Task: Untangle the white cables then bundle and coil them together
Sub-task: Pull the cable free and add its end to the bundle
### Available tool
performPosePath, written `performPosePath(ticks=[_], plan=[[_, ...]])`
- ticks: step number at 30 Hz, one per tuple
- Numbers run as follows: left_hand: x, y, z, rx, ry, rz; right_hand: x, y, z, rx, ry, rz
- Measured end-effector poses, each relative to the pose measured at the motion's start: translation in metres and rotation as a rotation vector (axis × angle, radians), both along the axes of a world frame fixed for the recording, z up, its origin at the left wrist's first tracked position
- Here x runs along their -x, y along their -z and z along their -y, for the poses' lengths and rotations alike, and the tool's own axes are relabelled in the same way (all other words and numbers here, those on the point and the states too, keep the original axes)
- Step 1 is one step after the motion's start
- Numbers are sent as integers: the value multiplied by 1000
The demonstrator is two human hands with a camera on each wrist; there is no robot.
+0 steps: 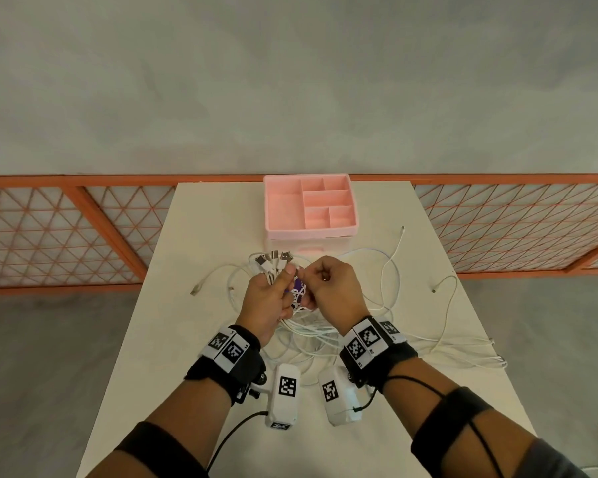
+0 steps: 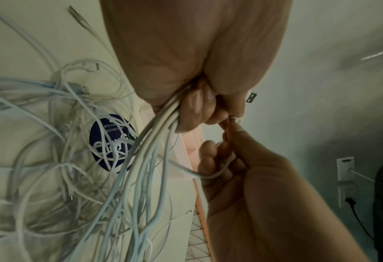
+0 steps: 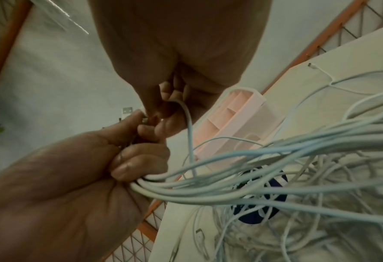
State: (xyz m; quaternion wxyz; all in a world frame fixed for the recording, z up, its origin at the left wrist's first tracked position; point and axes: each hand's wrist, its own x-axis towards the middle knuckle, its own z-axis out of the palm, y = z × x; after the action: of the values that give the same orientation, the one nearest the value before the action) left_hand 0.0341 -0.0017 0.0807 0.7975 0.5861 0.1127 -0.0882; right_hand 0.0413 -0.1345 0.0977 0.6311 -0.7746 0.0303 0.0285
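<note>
Both hands point(image 1: 301, 291) clutch white cables point(image 1: 311, 331); fingers hide the pinched plug.

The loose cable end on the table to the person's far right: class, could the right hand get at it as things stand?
Probably not at once: the right hand is pinching a cable end beside the left hand. The path to the loose cable end looks free across bare table.

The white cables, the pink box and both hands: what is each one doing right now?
white cables: tangled, mostly lying on the table, several ends gathered in one fist.
left hand: grips a bunch of cables, plugs sticking up.
right hand: pinches one cable end beside the bunch.
pink box: open on top, compartments look empty.
</note>
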Motion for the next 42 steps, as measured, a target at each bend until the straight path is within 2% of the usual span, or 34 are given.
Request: performPosePath(ticks=[3,6,9,14,21,28,35,38,42], plan=[[0,2,4,-2,35,-5,-2,-1,-4,70,44,60],[-1,1,7,34,37,-9,0,-1,-6,123,-1,129],[-6,1,3,61,-62,-54,6,4,-6,114,-123,155],[-8,-1,0,120,-187,-71,5,11,3,39,-244,97],[-21,-10,-27,297,-365,-29,-4,30,67,328,-300,3],[-17,-11,-23,516,-353,-35,-24,32,142,613,-274,-129],[-18,-2,-21,351,-300,-35,-32,19,222,854,-170,-230],[-20,1,-22,340,-307,-44,-28,22,253,903,-89,-219],[-22,3,-24,341,-317,-54,-6,34,295,1084,50,-285]])
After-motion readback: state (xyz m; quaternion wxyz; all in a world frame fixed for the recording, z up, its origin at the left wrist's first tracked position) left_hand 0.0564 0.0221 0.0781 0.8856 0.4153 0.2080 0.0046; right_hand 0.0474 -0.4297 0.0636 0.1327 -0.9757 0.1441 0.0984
